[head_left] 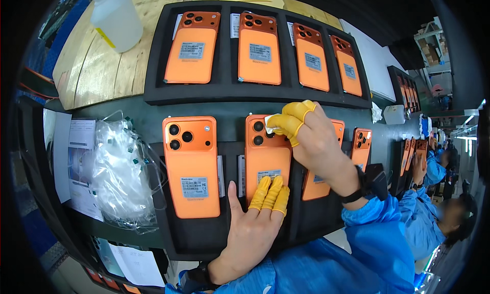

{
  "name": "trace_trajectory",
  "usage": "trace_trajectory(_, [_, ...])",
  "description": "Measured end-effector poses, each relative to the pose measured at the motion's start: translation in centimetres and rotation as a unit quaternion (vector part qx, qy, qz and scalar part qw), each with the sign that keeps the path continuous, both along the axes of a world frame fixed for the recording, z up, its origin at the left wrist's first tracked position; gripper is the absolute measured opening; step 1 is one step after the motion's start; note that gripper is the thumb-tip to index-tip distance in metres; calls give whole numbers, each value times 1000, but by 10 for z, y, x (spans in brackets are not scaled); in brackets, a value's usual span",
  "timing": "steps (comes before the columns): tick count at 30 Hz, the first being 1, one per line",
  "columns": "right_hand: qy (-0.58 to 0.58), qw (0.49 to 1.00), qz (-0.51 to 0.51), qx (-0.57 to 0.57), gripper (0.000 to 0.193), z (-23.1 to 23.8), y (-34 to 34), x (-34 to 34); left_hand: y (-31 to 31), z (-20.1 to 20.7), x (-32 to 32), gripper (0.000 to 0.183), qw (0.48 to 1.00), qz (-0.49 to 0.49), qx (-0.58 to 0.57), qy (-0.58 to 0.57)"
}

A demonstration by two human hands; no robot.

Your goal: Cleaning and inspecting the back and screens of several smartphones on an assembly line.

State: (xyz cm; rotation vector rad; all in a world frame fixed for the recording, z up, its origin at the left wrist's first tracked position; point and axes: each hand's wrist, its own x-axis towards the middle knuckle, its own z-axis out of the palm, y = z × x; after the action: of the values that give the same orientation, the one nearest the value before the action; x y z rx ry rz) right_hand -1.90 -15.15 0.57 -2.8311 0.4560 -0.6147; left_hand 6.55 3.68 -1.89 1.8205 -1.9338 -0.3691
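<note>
An orange smartphone lies back up, over the near black foam tray. My left hand, with yellow finger cots on several fingers, rests its stretched fingertips on the phone's lower back, just over the label; the thumb stands apart. At the camera block, my right hand, also in yellow finger cots, pinches a small white wipe against the lenses. Part of that block is hidden behind the fingers. To the left lies another orange smartphone. A third orange smartphone is partly covered by my right hand and wrist.
Beyond, a far black foam tray holds several orange phones. A pile of clear plastic bags lies left of the near tray. At the back left stands a white plastic bottle. A co-worker in blue sits to the right.
</note>
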Motion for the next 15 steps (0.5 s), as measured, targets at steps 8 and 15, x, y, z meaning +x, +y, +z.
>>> trace_trajectory(8, [2, 989, -143, -38, 42, -20, 46, -16, -2, 2, -3, 35, 1000, -8, 10, -5])
trace_trajectory(15, [-8, 996, -82, 30, 42, -12, 46, -25, -2, 4, -2, 35, 1000, -6, 20, -12])
